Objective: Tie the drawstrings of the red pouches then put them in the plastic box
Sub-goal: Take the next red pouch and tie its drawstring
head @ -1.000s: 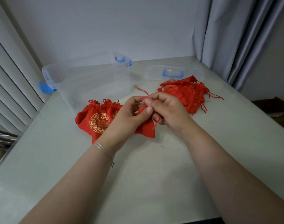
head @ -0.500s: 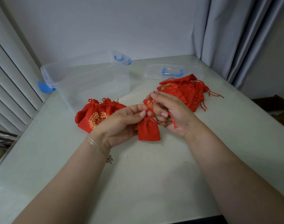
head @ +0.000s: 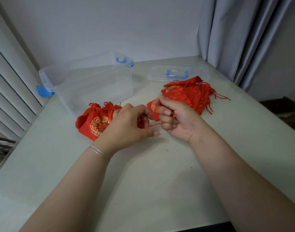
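Observation:
A small red pouch (head: 153,107) with gold embroidery sits between my two hands, mostly hidden by them. My left hand (head: 128,124) pinches one end of its thin red drawstring (head: 156,124). The drawstring's other end is held by the curled fingers of my right hand (head: 175,118), and it runs taut between them. Two tied red pouches (head: 94,121) lie on the table just left of my left hand. A pile of untied red pouches (head: 192,93) lies behind my right hand. The clear plastic box (head: 93,81) with blue clips stands open at the back left.
The box's clear lid (head: 178,73) with a blue handle lies flat behind the untied pile. A grey curtain (head: 244,39) hangs at the right, slatted blinds (head: 7,97) at the left. The pale table (head: 151,173) ends close to my body.
The pouch hung upright between my fingertips; now both hands have lowered and drawn apart, pulling the drawstring taut, and the pouch is largely covered.

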`<state>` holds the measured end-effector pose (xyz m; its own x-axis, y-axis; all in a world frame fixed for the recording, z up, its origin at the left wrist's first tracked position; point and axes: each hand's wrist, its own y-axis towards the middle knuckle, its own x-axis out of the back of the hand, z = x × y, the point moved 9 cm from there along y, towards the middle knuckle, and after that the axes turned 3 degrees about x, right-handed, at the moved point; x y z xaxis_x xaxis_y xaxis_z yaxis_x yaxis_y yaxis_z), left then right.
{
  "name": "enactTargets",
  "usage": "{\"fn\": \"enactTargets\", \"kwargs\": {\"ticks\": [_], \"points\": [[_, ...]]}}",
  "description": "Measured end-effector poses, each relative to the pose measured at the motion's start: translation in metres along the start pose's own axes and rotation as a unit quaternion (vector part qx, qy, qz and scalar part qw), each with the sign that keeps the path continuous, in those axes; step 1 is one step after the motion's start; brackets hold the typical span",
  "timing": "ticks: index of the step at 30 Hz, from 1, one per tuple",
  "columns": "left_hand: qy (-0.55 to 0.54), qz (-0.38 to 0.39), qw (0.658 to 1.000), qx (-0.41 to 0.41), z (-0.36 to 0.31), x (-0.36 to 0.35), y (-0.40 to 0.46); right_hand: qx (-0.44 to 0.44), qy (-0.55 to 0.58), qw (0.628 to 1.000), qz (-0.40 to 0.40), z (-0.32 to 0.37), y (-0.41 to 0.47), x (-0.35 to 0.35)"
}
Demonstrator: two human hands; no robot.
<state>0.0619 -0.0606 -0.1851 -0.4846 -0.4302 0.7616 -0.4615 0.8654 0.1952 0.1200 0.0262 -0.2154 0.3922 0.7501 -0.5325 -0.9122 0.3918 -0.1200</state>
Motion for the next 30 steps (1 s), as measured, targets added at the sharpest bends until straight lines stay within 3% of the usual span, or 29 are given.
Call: {"fn": "enactTargets", "kwargs": {"ticks": [2,4,9,13,16,18,22,24,26,27,28,30], "points": [[0.165,-0.088,0.979,-0.079,-0.014,0.005,-0.002,-0.018,0.048,0.999,0.0,-0.005,0.001,-0.002],[0.227,-0.147,0.955,-0.121,-0.023,0.005,-0.005,-0.022,0.08,0.997,0.006,-0.008,0.002,-0.005],[0.211,-0.219,0.943,-0.136,-0.02,0.014,-0.004,-0.014,0.109,0.994,0.009,-0.005,0.004,-0.005],[0.141,-0.259,0.951,-0.096,-0.012,0.03,-0.007,-0.012,0.051,0.998,-0.022,-0.003,0.002,0.0],[-0.028,-0.226,0.974,0.0,0.005,0.036,-0.004,-0.034,-0.01,0.998,-0.043,-0.007,0.0,0.005],[-0.165,-0.199,0.964,0.062,0.016,0.035,-0.004,-0.057,-0.034,0.996,-0.051,-0.009,-0.001,0.008],[-0.271,-0.161,0.945,0.081,0.02,0.032,-0.003,-0.086,-0.099,0.99,-0.055,-0.011,-0.005,0.013],[-0.273,-0.142,0.948,0.087,0.021,0.029,-0.002,-0.037,-0.251,0.964,-0.084,-0.001,-0.002,0.024],[-0.267,-0.116,0.953,0.087,0.019,0.026,-0.002,0.088,-0.47,0.867,-0.142,0.026,0.0,0.029],[-0.275,-0.1,0.953,0.082,0.017,0.024,-0.002,0.156,-0.52,0.827,-0.144,0.037,0.0,0.022],[-0.288,-0.085,0.951,0.076,0.014,0.022,-0.001,0.191,-0.525,0.82,-0.12,0.04,0.0,0.015],[-0.311,-0.06,0.946,0.067,0.011,0.019,-0.001,0.172,-0.483,0.858,-0.022,0.027,0.001,0.0]]}}
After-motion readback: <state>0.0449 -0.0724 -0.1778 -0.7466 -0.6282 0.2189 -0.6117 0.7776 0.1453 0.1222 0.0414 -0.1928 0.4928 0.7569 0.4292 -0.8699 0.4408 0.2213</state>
